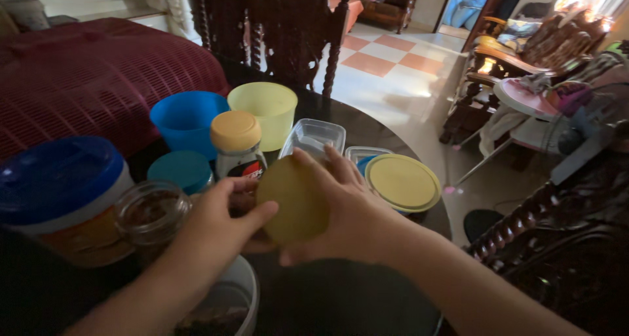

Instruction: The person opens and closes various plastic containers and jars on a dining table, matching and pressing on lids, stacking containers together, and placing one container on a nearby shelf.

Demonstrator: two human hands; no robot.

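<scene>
Both hands met over the near edge of the dark counter (pixel 367 129), and between them sat a round yellow-green lid (pixel 293 207), held up off the surface and tilted so its flat face turned toward the camera. The right hand (pixel 354 208) wrapped the lid's right rim, fingers spread over the top edge and thumb tucked below; the left hand (pixel 219 221) pinched the left rim between thumb and forefinger. Neither hand was loose: both were closed on the lid.

It looked like thin moulded plastic, so probably light and fairly stiff, with a smooth face that would slide under a flat palm (a rim grip seemed the safer hold). It did not look fragile. The edge, where a lip usually runs, gave the best purchase, and that was where the fingers already sat.

Just left of the left hand stood an open glass jar (pixel 150 213) with dark contents, touching or nearly touching a large tub with a blue lid (pixel 57 178). Behind the hands stood a small jar with a tan cap (pixel 236 139), a teal lid (pixel 179 170), a blue cup (pixel 187 119), a pale yellow cup (pixel 263 110), a clear rectangular box (pixel 313 138) and a round container with a yellow lid (pixel 403 182). A white bowl rim (pixel 247 290) showed beneath the left wrist.
</scene>
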